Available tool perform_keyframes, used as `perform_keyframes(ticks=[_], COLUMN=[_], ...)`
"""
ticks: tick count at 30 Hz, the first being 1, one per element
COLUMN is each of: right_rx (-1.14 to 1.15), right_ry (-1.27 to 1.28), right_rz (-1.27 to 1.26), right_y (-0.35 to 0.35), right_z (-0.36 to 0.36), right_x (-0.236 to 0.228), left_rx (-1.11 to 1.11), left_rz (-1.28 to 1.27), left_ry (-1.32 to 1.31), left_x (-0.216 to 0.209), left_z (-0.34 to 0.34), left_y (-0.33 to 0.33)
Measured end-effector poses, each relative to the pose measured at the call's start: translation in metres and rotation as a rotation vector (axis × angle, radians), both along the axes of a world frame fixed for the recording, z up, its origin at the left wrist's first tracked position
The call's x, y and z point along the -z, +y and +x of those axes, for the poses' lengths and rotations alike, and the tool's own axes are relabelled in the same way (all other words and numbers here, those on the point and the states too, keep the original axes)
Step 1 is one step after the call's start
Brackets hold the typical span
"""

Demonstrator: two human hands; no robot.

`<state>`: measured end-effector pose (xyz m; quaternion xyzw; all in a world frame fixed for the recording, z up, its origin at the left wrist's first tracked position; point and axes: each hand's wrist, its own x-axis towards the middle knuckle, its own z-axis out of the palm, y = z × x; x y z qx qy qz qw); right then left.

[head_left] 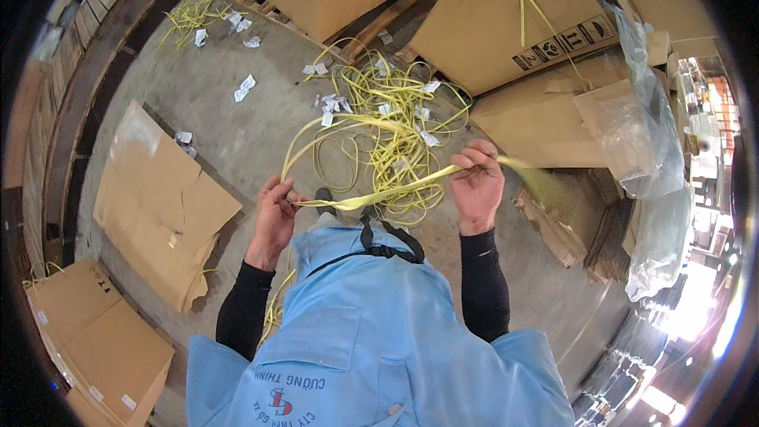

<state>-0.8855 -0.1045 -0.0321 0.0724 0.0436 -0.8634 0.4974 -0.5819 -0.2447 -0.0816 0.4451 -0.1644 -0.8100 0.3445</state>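
Note:
A flat yellow strap (387, 196) is stretched between my hands in front of my chest. My left hand (275, 217) pinches one part of it, and a loop rises from those fingers toward the pile. With curled fingers my right hand (479, 182) grips the strap farther along; a blurred yellow end sticks out to the right of it. Beyond them a tangled heap of yellow straps (395, 138) lies on the concrete floor, with several white paper tags (336, 103) among it. More strap (277, 308) hangs or lies by my left forearm.
An open carton (324, 0) holding yellow straps stands at the far side. A large cardboard box (506, 32) with strap draped over it is at the far right, near plastic film (644, 126). Flattened cardboard (158, 198) lies left; another carton (103, 340) sits near left.

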Motion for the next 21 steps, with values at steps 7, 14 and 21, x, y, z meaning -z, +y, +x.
perform_keyframes(ticks=[7,14,21], right_rx=[0.205,0.731,1.034], right_ry=[0.291,1.295,2.257], right_rz=[0.383,1.044,2.416], right_y=[0.025,0.162,0.380], right_z=[-0.039,-0.153,-0.233], right_x=[-0.007,-0.046,-0.166], left_rx=[-0.071,-0.430,-0.507], left_rz=[0.055,0.294,0.149], left_ry=[0.125,0.590,0.369], left_x=[0.027,0.068,0.087], left_z=[-0.002,0.046,0.164], left_y=[-0.001,-0.110,-0.270])
